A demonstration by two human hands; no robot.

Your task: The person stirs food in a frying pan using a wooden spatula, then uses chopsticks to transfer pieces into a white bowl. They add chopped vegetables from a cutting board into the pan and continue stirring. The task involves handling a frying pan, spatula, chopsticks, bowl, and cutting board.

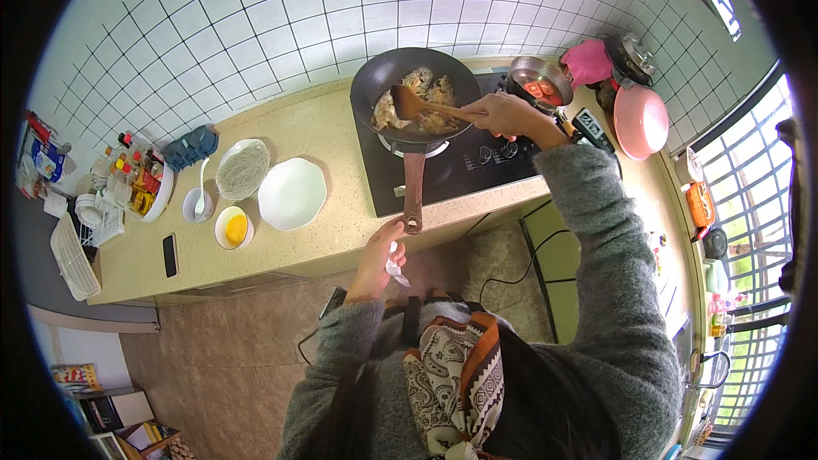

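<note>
My right hand (508,116) is closed on the handle of a wooden spatula (409,103), whose broad head lies over browned pieces of food, apparently fish (441,92), in a dark wok (370,86). The wok stands on the left part of a black cooktop (383,188), its wooden handle (414,188) pointing towards me. My left hand (381,255) is by the end of that handle and holds a crumpled white tissue (397,271). Whether its fingers also touch the handle is hard to tell.
Right of the wok stands a metal pot (530,67) with red slices, beside a pink basin (641,121). On the counter at left are a white plate (292,195), a plate of noodle-like strands (243,169), a bowl of yellow egg (234,228), a spoon in a small bowl (197,205) and a phone (169,255).
</note>
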